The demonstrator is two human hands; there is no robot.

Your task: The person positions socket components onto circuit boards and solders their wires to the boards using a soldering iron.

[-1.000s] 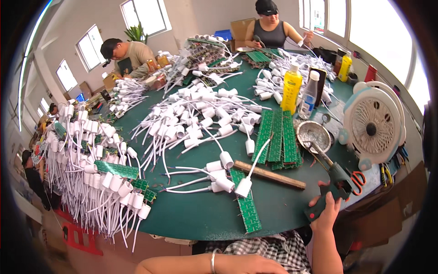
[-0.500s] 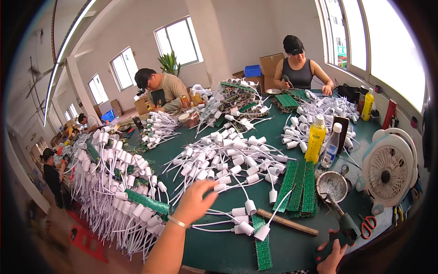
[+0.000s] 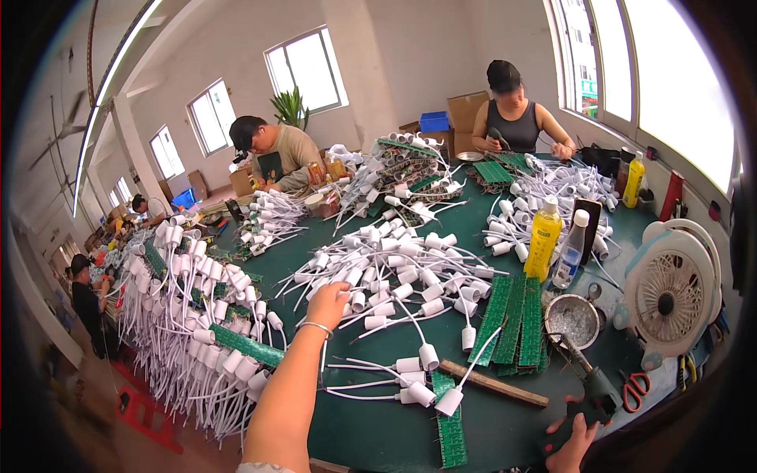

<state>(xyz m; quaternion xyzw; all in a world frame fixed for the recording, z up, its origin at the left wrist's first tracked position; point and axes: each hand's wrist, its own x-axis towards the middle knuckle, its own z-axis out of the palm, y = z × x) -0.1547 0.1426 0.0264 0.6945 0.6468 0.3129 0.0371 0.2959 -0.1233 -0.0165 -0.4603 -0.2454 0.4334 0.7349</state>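
My left hand [image 3: 326,306] reaches into the middle heap of white lamp holders [image 3: 406,275] with white wires. Its fingers are drawn together at the heap's near edge; what they pinch, if anything, is hidden. At the lower right my right hand [image 3: 574,451] is closed round the dark grip of a soldering gun [image 3: 601,394]. The gun's metal end points up-left to the rim of a small metal pan [image 3: 572,319] with greyish, shiny contents. Between my hands, several wired lamp holders [image 3: 415,386] lie by a narrow green circuit board strip [image 3: 451,430], one holder resting on it.
A wooden stick [image 3: 493,383] lies before stacked green circuit boards [image 3: 512,323]. Around the right side are a yellow bottle [image 3: 544,240], a clear bottle [image 3: 569,252], a fan [image 3: 669,296] and red-handled scissors [image 3: 635,391]. More lamp holders [image 3: 201,315] pile up left. Co-workers sit across the table.
My left hand has moved forward and slightly left into the lamp holder heap, and its spread fingers have drawn together. My right hand and the soldering gun stay in place.
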